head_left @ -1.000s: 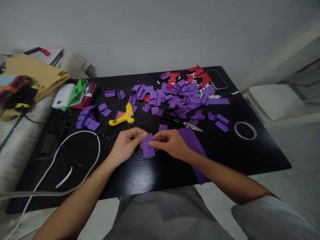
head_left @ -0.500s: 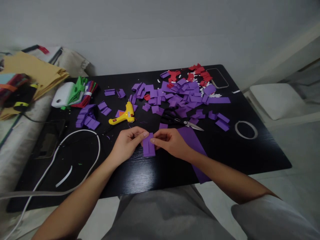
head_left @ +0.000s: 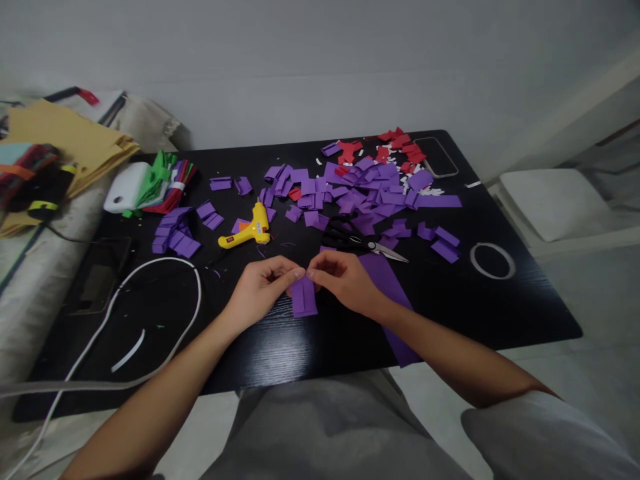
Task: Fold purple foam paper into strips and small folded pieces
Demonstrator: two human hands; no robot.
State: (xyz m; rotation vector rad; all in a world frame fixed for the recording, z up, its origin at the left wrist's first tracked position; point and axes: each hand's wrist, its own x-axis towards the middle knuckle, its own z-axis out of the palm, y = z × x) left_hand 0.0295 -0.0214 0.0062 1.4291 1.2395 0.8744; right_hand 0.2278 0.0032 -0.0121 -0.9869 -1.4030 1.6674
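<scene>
A small folded piece of purple paper (head_left: pixel 304 299) hangs between my hands over the front of the black table. My left hand (head_left: pixel 265 285) pinches its upper left edge between thumb and fingers. At its top right corner, the thumb and forefinger of my right hand (head_left: pixel 345 280) are pinched together on the paper. A larger purple sheet (head_left: pixel 383 280) lies partly under my right hand and forearm. Just beyond my hands are black-handled scissors (head_left: pixel 380 249) and a yellow glue gun (head_left: pixel 250 229).
Many folded purple pieces (head_left: pixel 360 190) lie heaped at the back, with red scraps (head_left: pixel 400 141) behind them. A tape ring (head_left: pixel 493 260) lies at right. A white cable (head_left: pixel 197 293) loops at left, near a dark phone (head_left: pixel 95 277) and bundled coloured strips (head_left: pixel 173 187).
The purple piece has shifted slightly right and toward me. My right fingers have moved from its side up to its top corner, near my left thumb.
</scene>
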